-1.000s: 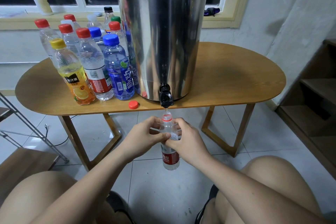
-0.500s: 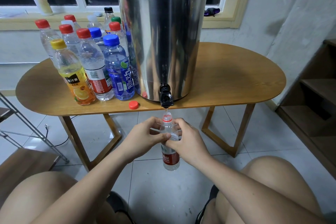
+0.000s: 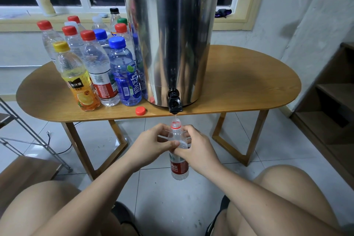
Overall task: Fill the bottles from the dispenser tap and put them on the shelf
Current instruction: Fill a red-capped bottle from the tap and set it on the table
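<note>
Head view looks down on my two hands wrapped round one uncapped bottle point(image 3: 179, 167), held upright just below the front edge of the bench point(image 3: 239, 86). Its mouth sits right under the black tap point(image 3: 174, 102) of the steel dispenser point(image 3: 172, 34). My left hand point(image 3: 149, 146) grips the bottle's shoulder from the left and my right hand point(image 3: 199, 151) grips it from the right, thumbs meeting across the front. A thin thread of water runs from the tap into the neck. The bottle's red-labelled lower half hangs below my fingers. On the bench a loose red cap point(image 3: 140, 110) lies just left of the tap, and capped bottles point(image 3: 99, 67) stand grouped left of the dispenser. A wooden shelf point(image 3: 333, 101) stands at far right.
</note>
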Tool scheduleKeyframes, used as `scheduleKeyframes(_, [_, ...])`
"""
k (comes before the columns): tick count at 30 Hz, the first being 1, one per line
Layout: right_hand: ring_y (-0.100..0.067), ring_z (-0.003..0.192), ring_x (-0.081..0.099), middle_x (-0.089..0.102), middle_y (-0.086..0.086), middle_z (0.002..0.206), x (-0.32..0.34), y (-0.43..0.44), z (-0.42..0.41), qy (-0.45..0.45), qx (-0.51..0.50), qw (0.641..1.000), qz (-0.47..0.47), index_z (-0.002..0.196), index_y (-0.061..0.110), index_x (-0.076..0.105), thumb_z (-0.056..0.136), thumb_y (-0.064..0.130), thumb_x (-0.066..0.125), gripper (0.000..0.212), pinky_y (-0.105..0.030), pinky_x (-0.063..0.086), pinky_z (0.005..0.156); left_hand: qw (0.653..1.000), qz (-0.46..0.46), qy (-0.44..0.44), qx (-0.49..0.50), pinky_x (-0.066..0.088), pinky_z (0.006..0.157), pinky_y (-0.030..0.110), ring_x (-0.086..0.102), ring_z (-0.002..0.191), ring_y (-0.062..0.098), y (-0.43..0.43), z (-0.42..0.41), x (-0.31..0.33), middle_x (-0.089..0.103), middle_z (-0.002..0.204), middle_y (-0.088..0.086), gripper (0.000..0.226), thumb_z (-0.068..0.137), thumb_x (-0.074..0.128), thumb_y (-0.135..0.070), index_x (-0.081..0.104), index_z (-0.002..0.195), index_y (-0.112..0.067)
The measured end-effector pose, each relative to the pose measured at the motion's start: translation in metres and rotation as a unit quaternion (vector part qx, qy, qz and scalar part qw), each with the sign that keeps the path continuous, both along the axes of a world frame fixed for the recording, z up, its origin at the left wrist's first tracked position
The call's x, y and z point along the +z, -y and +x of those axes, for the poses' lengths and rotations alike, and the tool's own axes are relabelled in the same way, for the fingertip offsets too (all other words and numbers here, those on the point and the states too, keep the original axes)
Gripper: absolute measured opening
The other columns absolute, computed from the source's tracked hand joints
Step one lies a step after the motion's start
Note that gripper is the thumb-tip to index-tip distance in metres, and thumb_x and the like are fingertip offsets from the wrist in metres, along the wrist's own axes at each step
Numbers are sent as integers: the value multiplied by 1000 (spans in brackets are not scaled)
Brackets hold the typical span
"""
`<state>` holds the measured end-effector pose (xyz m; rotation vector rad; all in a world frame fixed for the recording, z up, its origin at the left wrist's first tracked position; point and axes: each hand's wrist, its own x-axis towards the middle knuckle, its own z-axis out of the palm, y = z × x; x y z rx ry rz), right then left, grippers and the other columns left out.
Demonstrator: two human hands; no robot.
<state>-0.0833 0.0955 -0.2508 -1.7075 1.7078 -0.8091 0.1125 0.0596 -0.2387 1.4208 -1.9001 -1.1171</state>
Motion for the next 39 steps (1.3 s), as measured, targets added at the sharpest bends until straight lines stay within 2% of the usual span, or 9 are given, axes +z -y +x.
scheduleKeyframes(10, [-13, 122, 63, 64, 11, 136, -3, 2, 0, 0, 0, 1000, 3, 145, 38, 49, 86, 48, 85, 70, -41, 62, 99, 1000, 4, -3, 1, 66, 89, 32, 74, 105, 2, -1, -1, 1, 73, 121, -15, 36, 90, 85, -49, 67, 120, -41])
scheduleKeyframes(17, [-12, 124, 62, 63, 12, 140, -5, 4, 0, 2, 6, 1000, -1, 152, 38, 49, 87, 50, 83, 75, -40, 61, 100, 1000, -3, 0, 7, 65, 88, 32, 74, 105, 5, 0, -1, 1, 73, 121, -14, 33, 93, 83, -48, 67, 120, -39])
scheduleKeyframes(24, [-13, 124, 63, 64, 12, 139, -7, 4, 1, 7, 18, 1000, 5, 154, 39, 50, 87, 50, 82, 75, -42, 61, 100, 999, -29, 37, 4, 60, 84, 25, 70, 105, 2, 0, -1, 1, 71, 122, -15, 33, 97, 79, -44, 65, 126, -36])
scheduleKeyframes(27, [-13, 126, 62, 63, 12, 138, -8, 4, 2, 10, 20, 1000, 1, 154, 39, 49, 87, 51, 81, 75, -42, 61, 101, 998, -43, 48, 10, 60, 85, 28, 69, 104, 2, -1, -2, 2, 71, 122, -14, 35, 98, 78, -44, 64, 129, -35])
scheduleKeyframes(32, [-14, 126, 62, 62, 14, 136, -11, 5, 4, 5, 22, 1000, 2, 151, 41, 50, 83, 48, 88, 78, -43, 61, 101, 997, -53, 55, -6, 58, 79, 21, 68, 103, -1, -4, -3, 3, 68, 122, -15, 33, 99, 76, -43, 60, 127, -41])
scheduleKeyframes(35, [-15, 122, 63, 63, 14, 131, -14, 6, 4, -12, 19, 1000, -5, 146, 43, 52, 80, 50, 91, 77, -43, 62, 100, 997, -55, 52, -8, 59, 80, 22, 69, 104, 3, -5, -3, 1, 69, 124, -13, 34, 99, 76, -42, 61, 130, -37])
scheduleKeyframes(39, [-15, 125, 62, 62, 13, 134, -14, 7, 5, -9, 11, 1000, -11, 151, 41, 50, 83, 49, 88, 79, -45, 61, 101, 997, -60, 42, -4, 59, 81, 22, 70, 106, 4, -3, -4, 3, 71, 126, -11, 34, 100, 75, -43, 62, 132, -36])
